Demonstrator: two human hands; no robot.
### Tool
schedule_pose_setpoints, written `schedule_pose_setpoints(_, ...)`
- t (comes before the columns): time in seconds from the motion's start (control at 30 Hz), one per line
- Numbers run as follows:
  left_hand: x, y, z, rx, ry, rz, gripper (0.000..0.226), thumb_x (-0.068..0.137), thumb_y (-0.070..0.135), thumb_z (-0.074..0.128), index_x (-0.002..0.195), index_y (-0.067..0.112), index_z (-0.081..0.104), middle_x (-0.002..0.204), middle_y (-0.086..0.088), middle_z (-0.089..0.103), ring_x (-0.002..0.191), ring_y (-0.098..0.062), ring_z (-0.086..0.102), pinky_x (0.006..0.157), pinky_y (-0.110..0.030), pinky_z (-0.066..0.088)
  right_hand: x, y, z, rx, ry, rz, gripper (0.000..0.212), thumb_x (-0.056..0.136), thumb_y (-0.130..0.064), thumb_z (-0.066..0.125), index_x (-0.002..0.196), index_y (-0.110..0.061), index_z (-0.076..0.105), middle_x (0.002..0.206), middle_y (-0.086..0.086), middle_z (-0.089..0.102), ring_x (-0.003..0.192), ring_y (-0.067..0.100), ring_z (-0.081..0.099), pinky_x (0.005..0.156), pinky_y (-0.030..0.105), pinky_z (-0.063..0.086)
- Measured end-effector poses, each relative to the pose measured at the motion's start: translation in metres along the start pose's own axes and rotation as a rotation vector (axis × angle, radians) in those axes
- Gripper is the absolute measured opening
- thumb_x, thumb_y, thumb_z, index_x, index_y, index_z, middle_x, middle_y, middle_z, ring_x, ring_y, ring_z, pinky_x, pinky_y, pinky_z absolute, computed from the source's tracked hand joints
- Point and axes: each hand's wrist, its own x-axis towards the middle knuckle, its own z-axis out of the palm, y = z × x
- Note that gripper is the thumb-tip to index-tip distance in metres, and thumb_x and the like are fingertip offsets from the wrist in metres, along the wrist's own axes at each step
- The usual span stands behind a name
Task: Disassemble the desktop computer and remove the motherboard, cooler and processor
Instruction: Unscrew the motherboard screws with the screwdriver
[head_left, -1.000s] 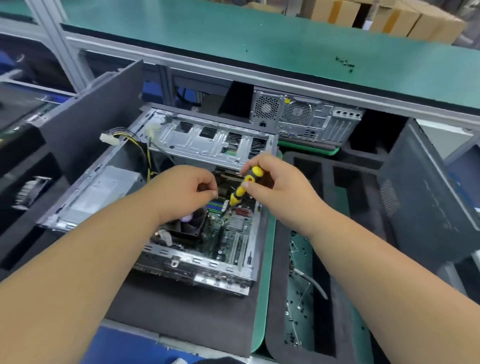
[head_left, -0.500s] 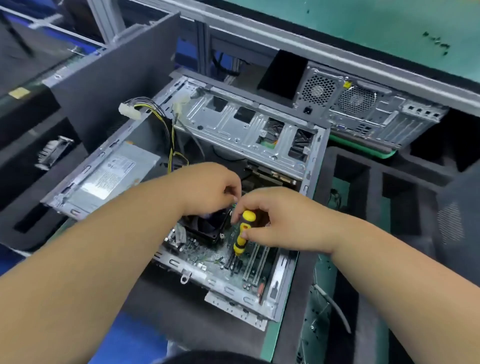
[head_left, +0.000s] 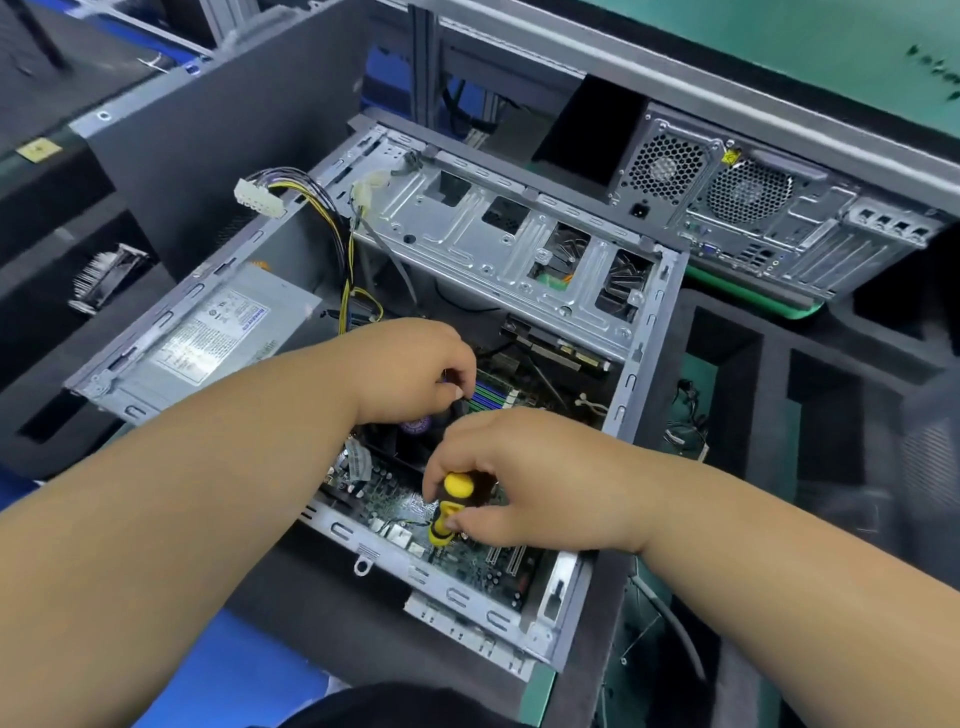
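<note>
**Screwdriver down among the components: slip risk is high**

The open desktop case (head_left: 644, 395) lies on its side on the dark foam of the counter (head_left: 322, 587), motherboard (head_left: 467, 564) bolted in at the bottom and the cooler (head_left: 410, 441) sitting on it, half hidden under both wrists. The processor can't be seen; presumably it is beneath that cooler. The right hand (head_left: 524, 478) has its fingers curled tight round a yellow-and-black screwdriver (head_left: 449, 506), tip aimed down at the board near the cooler's edge. The left hand (head_left: 410, 369) pinches something small and dark by the cooler; exactly what is blocked from view.

Here's the danger. If the tip jumps off a screw head, it could gouge traces or the expansion slots (head_left: 511, 558) just beside it. A freed screw could drop onto the board. And the loose power cables (head_left: 322, 228) hang close enough to snag a wrist.
</note>
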Motion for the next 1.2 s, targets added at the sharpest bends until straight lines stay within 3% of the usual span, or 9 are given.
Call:
schedule_pose_setpoints(0.27,0.0,-0.0015,0.0023,-0.029,0.0,0.001,0.022,0.088,0.02,0.058,0.104,0.033,0.067,0.102,0.013,0.052,0.094,-0.01,0.056,0.087,-0.035,0.047,0.0012,0.0021,0.0032,-0.023,-0.034,0.014,0.026,0.086,-0.026,0.072,0.112,-0.023,0.069,0.095,-0.016,0.051,0.088,0.003,0.049,0.083,0.027,0.045)
schedule_pose_setpoints(0.53,0.0014,-0.0033,0.003,-0.041,-0.003,0.005,0.025,0.086,0.017,0.056,0.102,0.033,0.067,0.098,0.013,0.052,0.09,-0.01,0.055,0.085,-0.038,0.048,0.0018,0.0035,0.0033,-0.014,-0.04,0.01,0.025,0.087,-0.025,0.071,0.112,-0.023,0.069,0.094,-0.015,0.05,0.083,-0.001,0.041,0.078,0.021,0.039)
schedule_pose_setpoints(0.67,0.0013,-0.0024,0.0028,-0.045,-0.002,0.001,0.025,0.087,0.016,0.055,0.102,0.032,0.067,0.097,0.013,0.051,0.089,-0.009,0.055,0.084,-0.037,0.048,0.0009,0.0044,0.003,-0.011,-0.039,0.013,0.025,0.087,-0.025,0.071,0.112,-0.023,0.069,0.093,-0.016,0.049,0.085,0.002,0.045,0.081,0.026,0.043)
schedule_pose_setpoints(0.83,0.0009,-0.0018,0.0028,-0.043,-0.007,0.003,0.025,0.088,0.016,0.055,0.102,0.032,0.067,0.098,0.013,0.052,0.09,-0.009,0.055,0.084,-0.036,0.048,0.0008,0.0054,0.0029,-0.008,-0.025,0.009,0.025,0.086,-0.024,0.071,0.112,-0.022,0.069,0.094,-0.016,0.049,0.085,-0.001,0.043,0.079,0.021,0.04)
schedule_pose_setpoints(1.2,0.0009,-0.001,0.0024,-0.017,-0.007,-0.004,0.026,0.088,0.017,0.053,0.104,0.032,0.066,0.099,0.014,0.05,0.087,-0.007,0.051,0.083,-0.033,0.047,-0.0013,0.0037,0.0023,-0.013,-0.03,0.003,0.026,0.087,-0.023,0.071,0.112,-0.021,0.069,0.094,-0.016,0.049,0.084,0.0,0.043,0.08,0.022,0.041)
